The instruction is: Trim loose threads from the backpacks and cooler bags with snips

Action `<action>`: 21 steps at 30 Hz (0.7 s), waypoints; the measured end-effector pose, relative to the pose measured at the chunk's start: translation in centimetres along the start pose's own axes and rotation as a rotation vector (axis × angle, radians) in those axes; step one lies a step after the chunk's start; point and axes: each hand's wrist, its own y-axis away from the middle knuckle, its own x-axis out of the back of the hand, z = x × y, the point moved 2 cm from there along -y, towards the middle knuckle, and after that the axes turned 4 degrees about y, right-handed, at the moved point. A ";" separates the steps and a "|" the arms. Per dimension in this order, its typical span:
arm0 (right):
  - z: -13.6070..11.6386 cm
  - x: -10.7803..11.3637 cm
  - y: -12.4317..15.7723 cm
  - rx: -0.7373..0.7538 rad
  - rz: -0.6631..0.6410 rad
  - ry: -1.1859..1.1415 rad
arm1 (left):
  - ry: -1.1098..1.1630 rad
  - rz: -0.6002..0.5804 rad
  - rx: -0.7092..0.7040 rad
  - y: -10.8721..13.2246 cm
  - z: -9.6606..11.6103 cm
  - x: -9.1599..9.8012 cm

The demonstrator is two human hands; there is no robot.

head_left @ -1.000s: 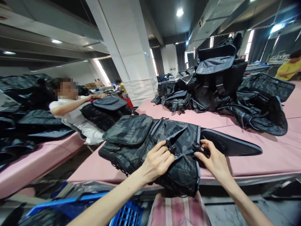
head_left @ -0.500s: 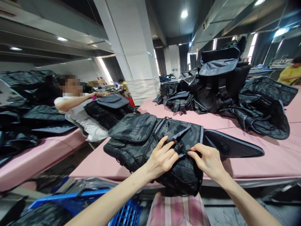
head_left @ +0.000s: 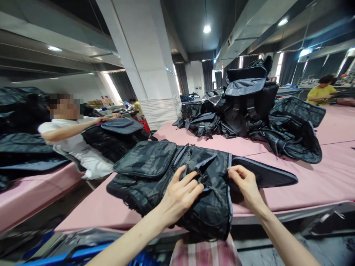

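Observation:
A dark camouflage backpack (head_left: pixel 149 159) lies on the pink-covered table (head_left: pixel 280 199), its black flap (head_left: pixel 266 173) stretched out to the right. My left hand (head_left: pixel 181 192) rests on the bag's middle, fingers partly curled beside a small black buckle or cord piece (head_left: pixel 203 179). Whether those fingers grip anything is hard to see. At the grey-trimmed edge of the bag, my right hand (head_left: pixel 244 181) is closed in a pinch; what lies between its fingertips is too small to name.
Several dark bags (head_left: pixel 249 111) are piled at the back right. A person in white (head_left: pixel 74 136) handles another bag (head_left: pixel 111 140) at the left. Below the table is a blue crate (head_left: pixel 69 256); a person in yellow (head_left: pixel 318 92) sits far right.
My right hand has moved from the buckle area to the bag's grey-trimmed edge. My left hand remains on the bag's middle. The whole view has shifted, with the scene lying further left.

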 end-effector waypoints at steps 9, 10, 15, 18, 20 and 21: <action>3.0 -3.4 0.5 -0.294 0.002 -0.470 | -0.227 -0.381 0.070 -9.3 -1.0 -5.0; 3.0 -3.6 1.0 -0.282 -0.006 -0.464 | -0.220 -0.454 0.186 -9.9 -2.6 -5.8; 4.1 -3.8 3.4 -0.210 -0.096 -0.342 | 0.076 -0.707 0.560 -11.6 -10.2 -7.5; 4.5 -3.5 3.7 -0.179 -0.173 -0.272 | 0.320 -0.874 0.564 -11.4 -12.2 -8.4; 4.5 -2.8 3.6 -0.152 -0.241 -0.176 | 0.486 -0.920 0.594 -10.8 -12.7 -9.3; 4.4 -2.3 3.4 -0.129 -0.270 -0.089 | 0.552 -0.913 0.620 -10.4 -12.8 -9.8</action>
